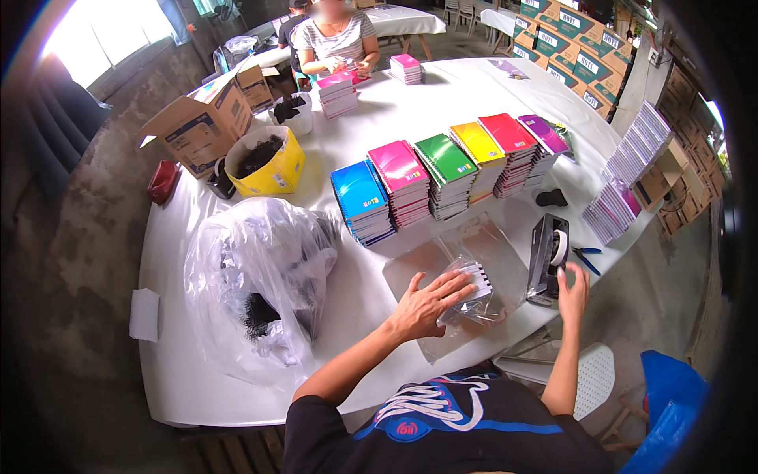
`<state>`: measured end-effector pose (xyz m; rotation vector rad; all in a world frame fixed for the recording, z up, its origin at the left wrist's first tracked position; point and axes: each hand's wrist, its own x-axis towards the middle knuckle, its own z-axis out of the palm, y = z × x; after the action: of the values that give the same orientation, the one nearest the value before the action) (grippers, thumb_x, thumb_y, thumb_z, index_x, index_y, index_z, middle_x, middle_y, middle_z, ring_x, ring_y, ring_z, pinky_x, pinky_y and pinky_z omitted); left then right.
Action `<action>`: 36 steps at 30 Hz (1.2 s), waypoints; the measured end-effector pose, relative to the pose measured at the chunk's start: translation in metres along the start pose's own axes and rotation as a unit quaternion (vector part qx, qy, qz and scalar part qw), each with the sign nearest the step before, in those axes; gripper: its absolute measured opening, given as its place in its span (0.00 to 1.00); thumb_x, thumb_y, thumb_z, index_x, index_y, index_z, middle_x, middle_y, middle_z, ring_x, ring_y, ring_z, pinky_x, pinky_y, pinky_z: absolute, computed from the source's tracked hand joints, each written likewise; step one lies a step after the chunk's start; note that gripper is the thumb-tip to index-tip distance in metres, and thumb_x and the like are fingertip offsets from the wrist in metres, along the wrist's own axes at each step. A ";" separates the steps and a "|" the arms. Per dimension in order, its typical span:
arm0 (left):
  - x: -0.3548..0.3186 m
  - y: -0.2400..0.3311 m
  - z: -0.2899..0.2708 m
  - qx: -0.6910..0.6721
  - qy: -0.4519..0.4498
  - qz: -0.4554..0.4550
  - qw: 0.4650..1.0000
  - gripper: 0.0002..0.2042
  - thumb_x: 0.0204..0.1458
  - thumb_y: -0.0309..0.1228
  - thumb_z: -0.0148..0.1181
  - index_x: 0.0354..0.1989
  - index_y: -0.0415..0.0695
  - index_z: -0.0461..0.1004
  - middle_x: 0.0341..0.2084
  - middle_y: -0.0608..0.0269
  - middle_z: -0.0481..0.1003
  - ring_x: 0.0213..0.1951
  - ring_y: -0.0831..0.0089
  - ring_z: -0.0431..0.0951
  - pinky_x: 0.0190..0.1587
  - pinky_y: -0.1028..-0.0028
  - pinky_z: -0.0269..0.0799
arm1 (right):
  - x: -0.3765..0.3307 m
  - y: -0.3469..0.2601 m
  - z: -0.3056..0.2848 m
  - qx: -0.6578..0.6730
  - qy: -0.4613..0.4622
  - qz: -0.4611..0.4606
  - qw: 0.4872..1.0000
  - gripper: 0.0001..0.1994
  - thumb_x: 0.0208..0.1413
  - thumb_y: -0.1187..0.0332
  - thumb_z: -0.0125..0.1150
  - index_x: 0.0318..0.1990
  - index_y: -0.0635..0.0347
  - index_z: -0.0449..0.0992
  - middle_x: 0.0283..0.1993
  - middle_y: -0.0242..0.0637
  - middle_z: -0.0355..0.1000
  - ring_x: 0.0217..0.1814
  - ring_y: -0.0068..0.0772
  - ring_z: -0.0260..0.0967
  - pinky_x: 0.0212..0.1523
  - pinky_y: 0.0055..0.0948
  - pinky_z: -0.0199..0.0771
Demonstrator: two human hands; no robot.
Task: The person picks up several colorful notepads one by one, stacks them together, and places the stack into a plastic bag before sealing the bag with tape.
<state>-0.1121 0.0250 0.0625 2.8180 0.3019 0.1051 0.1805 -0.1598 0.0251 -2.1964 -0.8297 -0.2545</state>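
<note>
Below the near edge of the counter [170,371], shows a white chair [596,379] and, farther right, blue plastic sheeting [671,415]. Lays the left hand [434,300] palm down, fingers extended and slightly apart, on a clear-wrapped notebook [478,278] with black coil binding. Has that notebook on a glossy grey board [410,268] lying flat on the counter. Holds the right hand [574,292], fingers bent, at the near end of a black tape dispenser [539,265], just right of the board; cannot tell from this view whether touching it or gripping tape. Has blue-handled pliers [587,257] just beyond, near the counter's right edge. To the left, bears a big translucent plastic bag [260,261] with dark contents.

Past the board, lines up six notebook stacks [446,162], left to right blue, pink, green, yellow, red and purple. Shows leaning notebook piles [638,146] at the right edge. Farther left, groups a red pouch [163,182], a yellow bin [288,167] of black pieces and an open cardboard box [197,130]. Across the counter, faces a co-worker [339,39] in a striped top, beside pink-topped stacks [338,96]. Behind, at right, piles up printed cartons [572,47].
</note>
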 end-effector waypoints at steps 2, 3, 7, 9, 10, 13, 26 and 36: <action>0.000 -0.001 -0.001 0.001 -0.008 0.008 1.000 0.50 0.28 0.37 0.71 0.66 0.64 0.48 0.66 0.75 0.49 0.66 0.75 0.49 0.60 0.44 0.49 | -0.009 0.033 0.000 0.010 -0.089 0.144 0.986 0.16 0.53 0.56 0.60 0.40 0.60 0.74 0.38 0.32 0.68 0.45 0.28 0.62 0.47 0.29 0.62; 0.000 -0.003 -0.002 0.006 -0.009 0.010 1.000 0.51 0.28 0.37 0.71 0.66 0.65 0.48 0.66 0.75 0.49 0.66 0.75 0.49 0.60 0.44 0.49 | -0.010 0.033 0.002 0.070 -0.133 0.217 0.965 0.16 0.53 0.55 0.59 0.39 0.58 0.74 0.37 0.30 0.67 0.43 0.27 0.61 0.44 0.29 0.62; -0.002 -0.002 -0.007 0.013 -0.017 0.011 1.000 0.52 0.26 0.37 0.74 0.65 0.64 0.48 0.66 0.73 0.49 0.67 0.74 0.48 0.59 0.43 0.50 | -0.004 0.008 -0.010 0.243 -0.219 0.386 0.863 0.13 0.52 0.52 0.60 0.35 0.49 0.76 0.35 0.23 0.65 0.38 0.22 0.55 0.33 0.27 0.58; 0.000 0.000 -0.008 0.019 -0.031 -0.001 0.999 0.53 0.26 0.37 0.74 0.65 0.64 0.48 0.66 0.73 0.49 0.67 0.74 0.48 0.60 0.43 0.49 | 0.001 0.016 -0.009 0.301 -0.228 0.399 0.835 0.09 0.50 0.53 0.62 0.32 0.44 0.76 0.35 0.19 0.66 0.38 0.19 0.53 0.30 0.26 0.55; 0.001 0.001 -0.008 0.020 -0.038 -0.007 0.999 0.53 0.26 0.37 0.74 0.65 0.65 0.48 0.66 0.74 0.48 0.67 0.75 0.47 0.60 0.43 0.49 | 0.001 0.022 -0.008 0.335 -0.231 0.405 0.818 0.09 0.50 0.54 0.62 0.32 0.45 0.76 0.36 0.19 0.66 0.39 0.20 0.54 0.31 0.27 0.57; 0.002 -0.002 -0.005 0.013 -0.038 -0.017 0.999 0.52 0.26 0.37 0.73 0.65 0.67 0.48 0.66 0.75 0.48 0.67 0.74 0.48 0.60 0.41 0.47 | -0.011 0.036 0.010 0.474 -0.174 0.410 0.759 0.11 0.50 0.56 0.64 0.39 0.44 0.75 0.41 0.21 0.67 0.48 0.26 0.59 0.37 0.47 0.66; 0.003 0.005 -0.010 0.061 -0.030 -0.036 0.997 0.57 0.16 0.38 0.77 0.63 0.83 0.50 0.67 0.79 0.48 0.68 0.48 0.30 0.58 0.31 0.30 | -0.021 -0.014 -0.030 0.204 -0.094 0.128 0.966 0.05 0.51 0.70 0.61 0.30 0.63 0.76 0.38 0.38 0.74 0.35 0.30 0.73 0.31 0.27 0.71; 0.005 0.009 -0.022 0.076 -0.070 -0.053 0.993 0.57 0.15 0.36 0.77 0.62 0.84 0.50 0.67 0.78 0.47 0.68 0.49 0.30 0.59 0.30 0.30 | 0.026 -0.170 0.034 0.034 -0.474 -0.140 0.869 0.40 0.43 0.65 0.68 0.65 0.48 0.54 0.25 0.41 0.74 0.26 0.30 0.72 0.32 0.29 0.71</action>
<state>-0.1083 0.0243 0.0859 2.9326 0.4444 -0.1432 0.0898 -0.0378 0.1133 -2.0665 -1.6455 0.7847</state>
